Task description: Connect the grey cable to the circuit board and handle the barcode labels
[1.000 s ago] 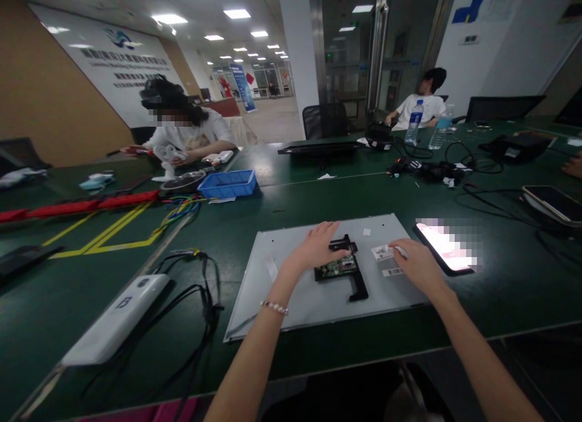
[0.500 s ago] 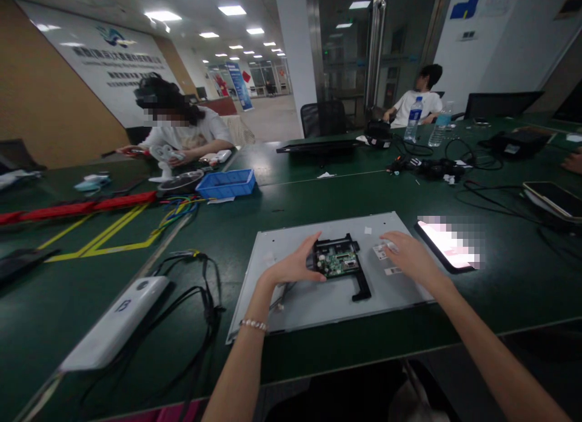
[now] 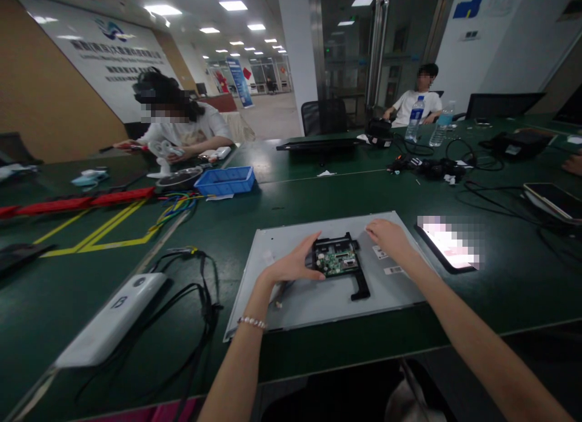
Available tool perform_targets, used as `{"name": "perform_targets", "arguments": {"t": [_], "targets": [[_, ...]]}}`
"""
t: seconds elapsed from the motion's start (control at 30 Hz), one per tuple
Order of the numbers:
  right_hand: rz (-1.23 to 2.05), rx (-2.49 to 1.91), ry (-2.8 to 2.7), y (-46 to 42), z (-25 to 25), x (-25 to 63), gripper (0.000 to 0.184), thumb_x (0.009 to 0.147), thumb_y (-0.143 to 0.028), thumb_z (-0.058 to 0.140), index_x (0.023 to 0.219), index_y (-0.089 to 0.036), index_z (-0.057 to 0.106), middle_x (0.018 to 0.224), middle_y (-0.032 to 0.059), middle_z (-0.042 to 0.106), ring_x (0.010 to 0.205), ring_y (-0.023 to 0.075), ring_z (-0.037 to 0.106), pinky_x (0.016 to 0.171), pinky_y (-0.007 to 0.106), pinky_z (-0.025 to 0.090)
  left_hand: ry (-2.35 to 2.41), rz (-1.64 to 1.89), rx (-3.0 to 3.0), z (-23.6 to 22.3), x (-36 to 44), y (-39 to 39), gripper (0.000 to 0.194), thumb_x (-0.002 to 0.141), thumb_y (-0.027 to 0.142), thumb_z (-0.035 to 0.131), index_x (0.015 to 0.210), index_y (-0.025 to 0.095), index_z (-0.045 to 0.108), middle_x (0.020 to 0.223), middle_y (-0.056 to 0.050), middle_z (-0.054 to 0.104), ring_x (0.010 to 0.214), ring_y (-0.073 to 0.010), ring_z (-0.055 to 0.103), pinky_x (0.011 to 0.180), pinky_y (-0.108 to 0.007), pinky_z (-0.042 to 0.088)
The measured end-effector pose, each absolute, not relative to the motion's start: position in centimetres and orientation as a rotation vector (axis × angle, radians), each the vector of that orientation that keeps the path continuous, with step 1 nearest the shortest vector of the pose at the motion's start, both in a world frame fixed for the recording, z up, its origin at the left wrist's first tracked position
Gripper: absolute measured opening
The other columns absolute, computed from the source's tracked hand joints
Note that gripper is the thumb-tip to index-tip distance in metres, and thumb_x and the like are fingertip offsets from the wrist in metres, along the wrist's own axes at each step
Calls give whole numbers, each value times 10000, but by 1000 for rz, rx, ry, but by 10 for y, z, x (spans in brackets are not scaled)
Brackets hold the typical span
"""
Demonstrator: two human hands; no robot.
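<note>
A grey metal panel lies flat on the green table. On it sits a black plastic bracket with a green circuit board in it. My left hand grips the left edge of the bracket and board, thumb and fingers curled round it. My right hand rests just right of the bracket's top corner, fingers bent downward onto the panel beside small white labels. Whether it holds anything is hidden.
A lit phone lies right of the panel. A white box with black cables sits at the left. Further back are a blue tray, coloured wires, a red strip, water bottles, cables and two seated people.
My left hand moved from on top of the board to its left edge and gripped it. My right hand shifted left from the white labels toward the bracket's top right corner.
</note>
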State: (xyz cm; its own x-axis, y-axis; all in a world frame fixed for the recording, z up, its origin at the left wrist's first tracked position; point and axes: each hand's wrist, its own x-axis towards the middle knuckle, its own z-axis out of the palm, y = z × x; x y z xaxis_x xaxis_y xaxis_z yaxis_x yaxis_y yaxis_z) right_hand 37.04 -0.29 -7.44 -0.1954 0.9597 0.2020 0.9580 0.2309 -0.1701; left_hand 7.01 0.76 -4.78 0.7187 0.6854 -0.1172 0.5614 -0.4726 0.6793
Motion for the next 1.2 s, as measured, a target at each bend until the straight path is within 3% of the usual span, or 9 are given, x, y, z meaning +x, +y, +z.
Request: {"name": "perform_targets", "arguments": {"t": [0.4, 0.63, 1.2], "targets": [[57, -1725, -2125, -4, -60, 355, 282, 938, -239, 382, 1028, -188, 645, 1016, 79, 667, 981, 195, 591, 825, 278, 411, 974, 213, 2210, -47, 71, 7, 1092, 645, 520, 692, 1458, 222, 27, 1531, -94, 85, 1389, -284, 137, 1145, -423, 151], [88, -1529, -2324, 8, -41, 306, 255, 925, -204, 411, 1022, -182, 646, 1021, 80, 672, 979, 198, 594, 825, 265, 405, 960, 236, 2194, -46, 74, 7, 1099, 631, 487, 700, 1458, 201, 35, 1519, -132, 117, 1381, -316, 154, 1126, -497, 148], [202, -1499, -2373, 11, -63, 275, 260, 915, -197, 411, 990, -189, 660, 985, 79, 675, 951, 192, 592, 810, 271, 411, 972, 242, 2182, -47, 74, 5, 1116, 619, 485, 718, 1456, 197, 38, 1524, -127, 104, 1390, -295, 124, 1142, -450, 121]]}}
